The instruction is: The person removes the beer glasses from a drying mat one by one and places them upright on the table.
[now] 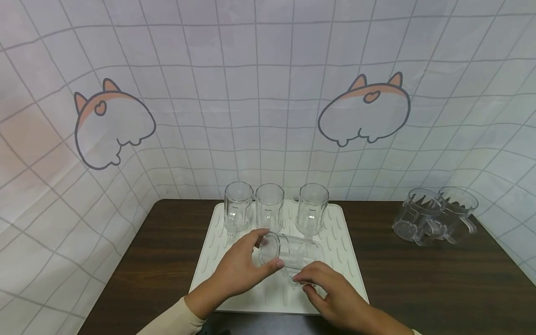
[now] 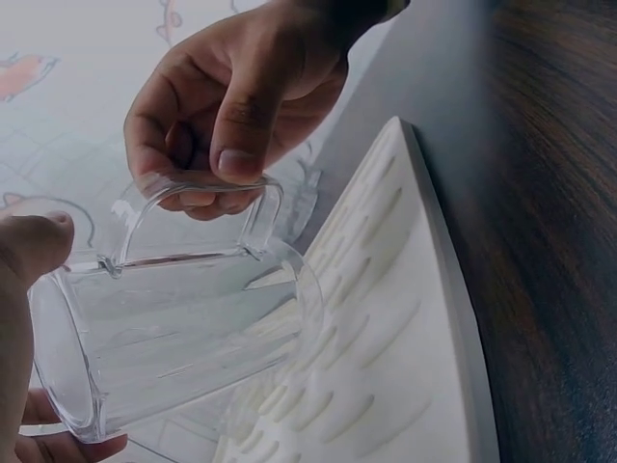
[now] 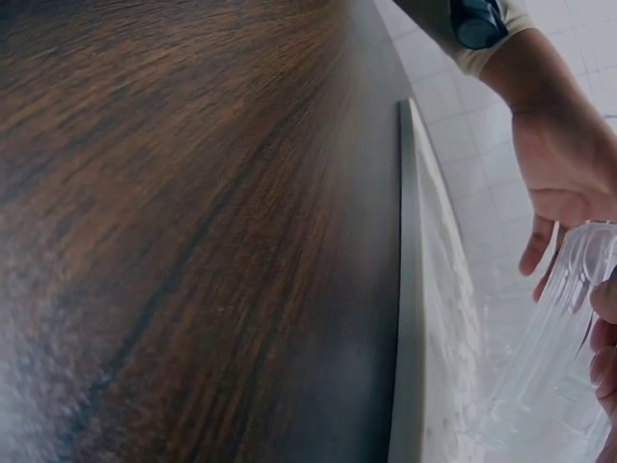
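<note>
A clear glass mug (image 1: 301, 250) lies on its side in the air above a white ridged drying mat (image 1: 268, 300). My left hand (image 1: 238, 267) holds one round end of it, thumb on the near side and fingers on the far side. My right hand (image 1: 337, 293) grips the mug's handle (image 2: 265, 217), which points toward me; in the left wrist view the thumb presses on top of it with fingers curled beneath. The right wrist view shows only part of the mug and both hands, cut off by the frame edge.
Three clear glass mugs (image 1: 238, 209) stand in a row along the mat's back edge, with a wider gap before the rightmost. Two more mugs (image 1: 412, 218) stand close together on the dark wood table (image 1: 402, 279) at the right. A white gridded curtain (image 1: 276, 116) surrounds the table.
</note>
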`<state>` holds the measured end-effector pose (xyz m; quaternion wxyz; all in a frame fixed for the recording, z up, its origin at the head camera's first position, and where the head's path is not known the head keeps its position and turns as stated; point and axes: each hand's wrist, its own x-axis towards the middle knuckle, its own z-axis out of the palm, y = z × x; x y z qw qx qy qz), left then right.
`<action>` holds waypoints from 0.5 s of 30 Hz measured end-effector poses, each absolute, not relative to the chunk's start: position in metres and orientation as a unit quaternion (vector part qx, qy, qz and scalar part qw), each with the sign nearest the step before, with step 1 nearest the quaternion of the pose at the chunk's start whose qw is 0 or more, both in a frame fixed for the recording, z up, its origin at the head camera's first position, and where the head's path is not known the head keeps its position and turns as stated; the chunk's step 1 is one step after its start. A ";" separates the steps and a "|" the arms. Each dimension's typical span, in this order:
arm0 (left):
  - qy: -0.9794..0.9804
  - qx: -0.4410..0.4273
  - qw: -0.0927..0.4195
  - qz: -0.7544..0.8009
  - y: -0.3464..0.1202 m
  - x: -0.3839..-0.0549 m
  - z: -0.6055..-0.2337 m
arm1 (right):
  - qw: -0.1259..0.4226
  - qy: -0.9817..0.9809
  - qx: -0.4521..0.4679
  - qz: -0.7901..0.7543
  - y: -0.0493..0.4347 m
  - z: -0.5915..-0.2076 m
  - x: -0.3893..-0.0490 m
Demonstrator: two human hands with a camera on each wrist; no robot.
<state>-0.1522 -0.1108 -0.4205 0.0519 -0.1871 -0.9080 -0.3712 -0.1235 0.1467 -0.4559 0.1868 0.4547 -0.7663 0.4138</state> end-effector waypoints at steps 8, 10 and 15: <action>-0.901 -0.183 0.058 -0.390 -0.114 -0.153 -0.421 | 0.256 -0.765 0.441 0.393 0.148 -0.459 -0.127; -0.898 -0.182 0.061 -0.395 -0.115 -0.153 -0.421 | 0.268 -0.762 0.439 0.395 0.148 -0.459 -0.128; -0.892 -0.188 0.061 -0.407 -0.118 -0.152 -0.422 | 0.283 -0.759 0.430 0.397 0.149 -0.457 -0.127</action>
